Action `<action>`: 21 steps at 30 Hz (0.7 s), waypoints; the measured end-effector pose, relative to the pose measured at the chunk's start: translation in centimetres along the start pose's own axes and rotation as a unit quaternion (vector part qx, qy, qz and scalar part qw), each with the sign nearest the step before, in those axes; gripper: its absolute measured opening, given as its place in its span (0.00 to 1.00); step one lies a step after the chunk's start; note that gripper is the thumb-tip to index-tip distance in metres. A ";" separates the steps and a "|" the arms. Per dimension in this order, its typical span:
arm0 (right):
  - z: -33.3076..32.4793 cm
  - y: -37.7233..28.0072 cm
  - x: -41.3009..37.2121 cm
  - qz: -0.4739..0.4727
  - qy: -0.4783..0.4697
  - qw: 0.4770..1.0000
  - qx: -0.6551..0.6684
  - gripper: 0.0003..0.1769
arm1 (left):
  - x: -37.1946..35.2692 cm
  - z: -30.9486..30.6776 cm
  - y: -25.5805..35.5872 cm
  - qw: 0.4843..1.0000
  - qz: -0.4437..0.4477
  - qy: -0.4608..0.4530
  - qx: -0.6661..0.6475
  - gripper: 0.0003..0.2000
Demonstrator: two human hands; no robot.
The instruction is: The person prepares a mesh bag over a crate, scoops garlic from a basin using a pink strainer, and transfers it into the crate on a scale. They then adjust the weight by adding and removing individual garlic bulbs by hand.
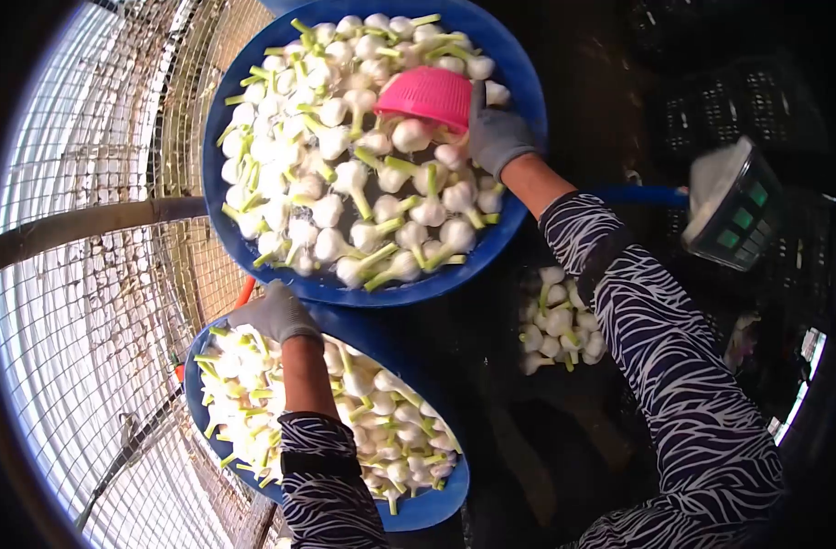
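1. Head view: the right hand (496,133), in a grey glove, grips the edge of the pink basket (427,94). The basket is tipped mouth-down over the far side of the upper blue tub (418,293), touching the trimmed garlic bulbs (326,210) heaped there.
2. The basket lies to the left of that hand, and its rim slants down towards the bulbs.
3. The left hand (276,314), also gloved, lies just below the upper blue tub, on the rim of the lower blue tub (436,499). I cannot tell whether it is gripping the rim. It is well apart from the basket, so the right hand is the nearer one.
4. To the right of the upper blue tub stand a weighing scale (734,206) and a loose garlic heap (555,325). To its left is wire mesh (80,302).
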State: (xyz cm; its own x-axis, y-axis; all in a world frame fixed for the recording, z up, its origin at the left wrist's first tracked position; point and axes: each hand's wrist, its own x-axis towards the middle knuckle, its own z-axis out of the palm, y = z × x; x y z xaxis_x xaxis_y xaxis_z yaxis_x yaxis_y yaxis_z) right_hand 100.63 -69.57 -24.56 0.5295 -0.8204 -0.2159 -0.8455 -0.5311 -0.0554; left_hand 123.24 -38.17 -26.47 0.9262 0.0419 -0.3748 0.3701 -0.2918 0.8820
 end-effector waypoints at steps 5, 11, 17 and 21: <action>7.8 -5.0 2.1 0.074 -0.177 0.976 0.101 0.28 | -0.3 0.3 0.3 0.997 0.054 0.023 0.051 0.20; 16.0 -10.3 2.3 -0.155 -0.349 0.909 0.167 0.20 | -3.3 1.4 3.3 0.996 0.047 0.046 0.058 0.19; 10.8 -14.3 -3.5 0.171 -0.383 0.574 0.703 0.10 | -2.4 1.2 2.2 0.997 0.042 0.040 0.040 0.20; 9.9 -13.6 -4.5 0.123 -0.350 0.554 0.746 0.08 | -2.3 1.2 2.1 0.995 0.032 0.057 0.076 0.21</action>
State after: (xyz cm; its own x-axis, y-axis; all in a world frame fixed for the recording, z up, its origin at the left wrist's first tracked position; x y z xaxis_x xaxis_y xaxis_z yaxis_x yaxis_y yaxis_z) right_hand 109.07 -56.50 -32.47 0.6705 -0.2685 -0.6916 -0.2796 0.7721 -0.5708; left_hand 121.82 -40.06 -24.08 0.9532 0.1240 -0.2758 0.3020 -0.4387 0.8464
